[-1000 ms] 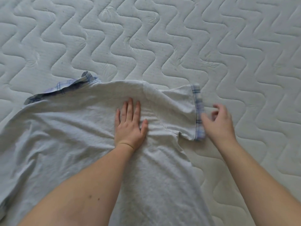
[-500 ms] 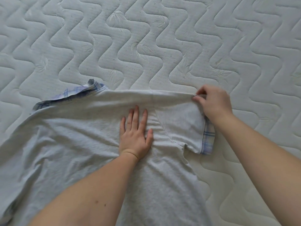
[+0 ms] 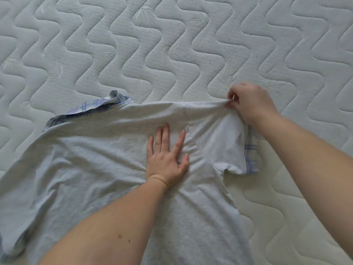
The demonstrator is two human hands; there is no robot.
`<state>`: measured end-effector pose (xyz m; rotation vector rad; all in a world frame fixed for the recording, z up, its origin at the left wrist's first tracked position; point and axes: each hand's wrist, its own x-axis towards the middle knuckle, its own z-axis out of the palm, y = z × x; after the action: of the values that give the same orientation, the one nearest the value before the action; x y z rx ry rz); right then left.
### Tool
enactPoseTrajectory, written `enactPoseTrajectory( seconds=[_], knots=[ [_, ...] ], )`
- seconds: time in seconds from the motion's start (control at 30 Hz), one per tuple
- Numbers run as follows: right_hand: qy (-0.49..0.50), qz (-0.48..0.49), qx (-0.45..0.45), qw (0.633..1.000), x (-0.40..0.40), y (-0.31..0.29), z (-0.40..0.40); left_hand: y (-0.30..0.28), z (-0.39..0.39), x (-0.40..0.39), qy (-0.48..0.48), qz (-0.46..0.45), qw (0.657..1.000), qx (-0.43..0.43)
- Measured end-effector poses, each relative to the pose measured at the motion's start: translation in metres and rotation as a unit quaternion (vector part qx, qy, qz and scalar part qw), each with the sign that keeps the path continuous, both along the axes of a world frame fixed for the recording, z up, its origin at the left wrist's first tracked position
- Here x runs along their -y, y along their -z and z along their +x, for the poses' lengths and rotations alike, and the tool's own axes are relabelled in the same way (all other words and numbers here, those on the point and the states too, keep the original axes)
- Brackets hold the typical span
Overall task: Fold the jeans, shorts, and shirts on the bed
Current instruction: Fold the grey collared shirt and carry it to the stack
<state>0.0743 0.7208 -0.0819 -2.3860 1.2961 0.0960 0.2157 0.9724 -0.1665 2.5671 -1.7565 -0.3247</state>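
A pale grey shirt (image 3: 95,169) with a blue plaid collar (image 3: 89,109) lies spread on the quilted white bed (image 3: 172,44), its body reaching toward me. My left hand (image 3: 165,159) lies flat on the cloth near the shoulder seam, fingers (image 3: 164,134) straight and slightly spread, pressing the fabric down. My right hand (image 3: 250,102) pinches the top edge of the short sleeve (image 3: 219,146), fingers curled round the cloth and lifting it taut. The sleeve's plaid cuff (image 3: 251,159) shows just below my right wrist.
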Motion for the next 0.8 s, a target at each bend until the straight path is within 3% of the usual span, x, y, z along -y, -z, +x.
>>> enactPoseTrajectory(
  seconds=[0.13, 0.2, 0.33, 0.47, 0.63, 0.7, 0.8],
  knots=[
    [0.034, -0.081, 0.021, 0.996, -0.013, 0.003, 0.007, 0.002, 0.0, -0.001, 0.008, -0.008, 1.0, 0.008],
    [0.083, -0.08, 0.013, 0.993, -0.03, 0.004, -0.002, 0.002, 0.0, 0.0, 0.005, 0.002, 1.0, 0.015],
    [0.204, -0.081, 0.089, 0.971, -0.086, -0.001, -0.031, 0.003, 0.001, 0.001, 0.005, 0.01, 1.0, 0.014],
    [0.346, 0.061, 0.097, 0.931, -0.128, 0.01, -0.062, 0.003, 0.002, 0.001, -0.006, 0.014, 1.0, 0.007],
    [0.363, 0.216, 0.035, 0.906, -0.129, -0.001, -0.083, -0.023, 0.007, 0.004, 0.024, 0.079, 0.995, -0.048],
    [0.343, 0.274, 0.029, 0.898, -0.13, -0.004, -0.082, -0.041, 0.019, 0.01, 0.01, 0.025, 0.995, -0.092],
    [0.317, 0.246, 0.02, 0.915, -0.136, 0.002, -0.079, -0.065, 0.026, 0.052, 0.014, -0.116, 0.989, -0.089]
  ],
)
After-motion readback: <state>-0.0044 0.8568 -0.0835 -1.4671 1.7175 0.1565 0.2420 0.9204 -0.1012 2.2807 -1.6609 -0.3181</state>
